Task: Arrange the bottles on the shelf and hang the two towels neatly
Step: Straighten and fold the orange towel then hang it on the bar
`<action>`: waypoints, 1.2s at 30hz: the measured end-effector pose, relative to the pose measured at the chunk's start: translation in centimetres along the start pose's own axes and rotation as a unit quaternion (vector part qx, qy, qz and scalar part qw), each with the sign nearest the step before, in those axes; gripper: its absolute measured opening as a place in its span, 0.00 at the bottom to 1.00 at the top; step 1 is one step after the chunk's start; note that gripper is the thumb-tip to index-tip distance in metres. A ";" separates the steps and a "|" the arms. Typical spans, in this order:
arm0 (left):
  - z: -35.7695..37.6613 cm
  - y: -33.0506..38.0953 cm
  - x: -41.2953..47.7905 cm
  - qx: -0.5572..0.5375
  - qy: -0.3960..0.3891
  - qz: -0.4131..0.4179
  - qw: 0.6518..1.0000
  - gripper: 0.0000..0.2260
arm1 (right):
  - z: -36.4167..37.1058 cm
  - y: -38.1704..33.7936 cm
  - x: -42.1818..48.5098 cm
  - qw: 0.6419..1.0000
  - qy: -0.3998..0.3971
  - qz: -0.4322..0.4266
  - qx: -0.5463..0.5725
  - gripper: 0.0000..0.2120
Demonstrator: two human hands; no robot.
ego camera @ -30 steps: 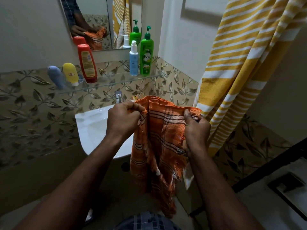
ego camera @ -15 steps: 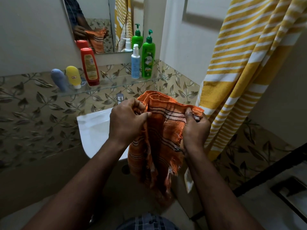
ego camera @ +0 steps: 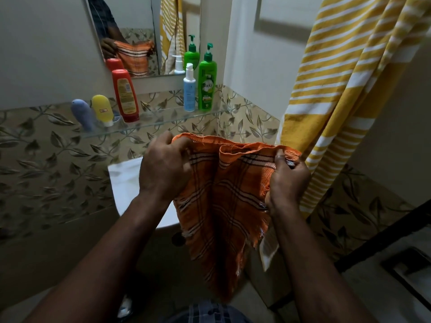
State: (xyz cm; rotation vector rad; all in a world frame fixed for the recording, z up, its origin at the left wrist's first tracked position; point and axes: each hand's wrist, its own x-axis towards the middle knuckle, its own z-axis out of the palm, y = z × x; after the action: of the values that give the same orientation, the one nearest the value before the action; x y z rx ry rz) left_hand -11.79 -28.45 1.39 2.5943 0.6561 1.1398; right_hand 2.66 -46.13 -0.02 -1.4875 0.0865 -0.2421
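On the head view I see the left hand (ego camera: 163, 169) seemingly pinching the top left corner of the orange towel (ego camera: 224, 206), fingertips hidden behind the cloth. The right hand (ego camera: 288, 180) grips its top right edge. The towel hangs between them, before the sink (ego camera: 126, 180). The yellow striped towel (ego camera: 338, 89) hangs just right. The bottles (ego camera: 124, 95) stand on the glass shelf (ego camera: 163, 121).

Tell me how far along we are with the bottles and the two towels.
Done, it seems: five bottles stand on the glass shelf, three at its left end and two at its right. The yellow striped towel hangs at the right, its rail out of view. In hand: the left hand and right hand grip the orange towel by its top edge. Left: hanging it.
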 end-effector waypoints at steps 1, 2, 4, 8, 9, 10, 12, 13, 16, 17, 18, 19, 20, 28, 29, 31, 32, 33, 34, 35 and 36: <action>0.0 0.1 0.0 -0.002 0.001 0.017 1.000 0.10 | -0.1 -0.1 0.1 1.000 -0.001 -0.004 -0.002 0.05; -0.1 0.3 -0.1 -0.007 0.000 0.042 0.999 0.09 | -0.2 -0.1 0.2 1.000 -0.004 -0.008 0.001 0.05; -0.3 0.9 -0.2 -0.033 -0.016 0.106 0.994 0.08 | -0.3 -0.2 0.0 1.000 -0.010 -0.010 0.005 0.04; 0.1 2.0 -0.4 -0.071 -0.143 0.190 0.969 0.08 | -0.2 -0.5 -0.2 0.999 -0.039 -0.024 0.004 0.06; 0.4 2.2 -0.5 -0.067 -0.173 0.187 0.965 0.07 | -0.2 -0.6 -0.3 0.998 -0.057 -0.033 0.002 0.06; 1.0 2.3 -0.5 -0.062 -0.194 0.177 0.963 0.08 | -0.2 -0.7 -0.3 0.996 -0.078 -0.045 -0.001 0.07; 1.7 2.3 -0.3 -0.034 -0.208 0.166 0.963 0.10 | -0.3 -0.9 -0.4 0.990 -0.119 -0.070 -0.003 0.07; 1.8 2.3 0.0 -0.031 -0.211 0.142 0.967 0.11 | -0.5 -1.0 -0.4 0.988 -0.131 -0.078 -0.007 0.08; 1.7 2.2 0.7 0.026 -0.203 0.085 0.975 0.15 | -1.2 -1.0 -0.1 0.983 -0.151 -0.099 -0.022 0.10; 1.6 2.4 0.9 0.036 -0.204 0.058 0.977 0.16 | -1.5 -1.1 -0.1 0.981 -0.160 -0.108 -0.024 0.09; 1.7 2.5 0.9 0.032 -0.207 0.036 0.977 0.17 | -1.6 -1.2 0.0 0.979 -0.168 -0.116 -0.023 0.08; 1.6 2.6 1.0 0.031 -0.208 0.030 0.977 0.17 | -1.8 -1.2 0.0 0.977 -0.174 -0.125 -0.021 0.05; 1.7 2.6 1.0 0.023 -0.207 0.031 0.977 0.17 | -1.9 -1.4 0.1 0.976 -0.173 -0.132 -0.017 0.04; 0.9 1.6 1.1 0.000 -0.152 0.025 0.988 0.18 | -2.6 -0.8 1.1 0.986 -0.128 -0.098 0.043 0.14; 0.9 1.5 1.0 -0.004 -0.150 0.027 0.988 0.18 | -2.6 -0.8 1.1 0.986 -0.127 -0.105 0.037 0.13; 1.1 1.3 1.1 0.002 -0.153 0.034 0.988 0.18 | -2.5 -0.9 1.2 0.983 -0.131 -0.128 0.018 0.13; 1.1 1.2 1.1 -0.005 -0.157 0.034 0.987 0.19 | -2.5 -0.9 1.3 0.981 -0.131 -0.143 0.008 0.15; 1.2 1.2 1.1 -0.025 -0.164 0.024 0.986 0.20 | -2.5 -1.0 1.3 0.979 -0.135 -0.155 -0.001 0.18; 1.1 1.2 1.2 -0.053 -0.172 0.004 0.984 0.22 | -2.5 -0.9 1.4 0.976 -0.140 -0.167 -0.008 0.20; 0.9 1.4 1.3 -0.078 -0.182 -0.021 0.980 0.24 | -2.6 -0.9 1.2 0.973 -0.149 -0.178 -0.016 0.22; 0.8 1.6 1.4 -0.102 -0.189 -0.043 0.976 0.26 | -2.7 -0.9 1.2 0.970 -0.155 -0.184 -0.023 0.23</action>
State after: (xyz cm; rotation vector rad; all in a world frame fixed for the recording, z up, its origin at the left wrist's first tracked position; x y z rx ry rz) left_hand -9.86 -29.14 2.37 2.4787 0.5277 0.6227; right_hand 3.14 -49.02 0.71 -1.5641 -0.4413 -0.3025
